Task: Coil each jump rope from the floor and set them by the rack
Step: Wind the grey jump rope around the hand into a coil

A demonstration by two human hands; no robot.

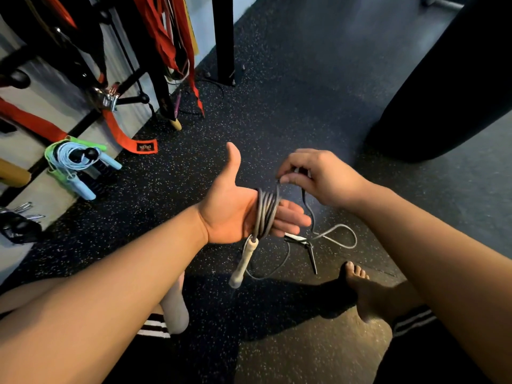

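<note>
A grey jump rope is wound in several turns round my left hand, which is held flat, palm up, with the thumb raised. One pale handle of this rope dangles below the palm. My right hand pinches the rope's free length just above the coil. The rest of the grey rope trails in a loop on the floor. A thin black jump rope with slim handles lies on the floor under my hands. Two coiled ropes, green and light blue, sit by the rack.
The rack at upper left holds red straps and black bars, with a black post beside it. A dark punching bag fills the upper right. My bare foot rests on the speckled rubber floor. Metal clips lie at far left.
</note>
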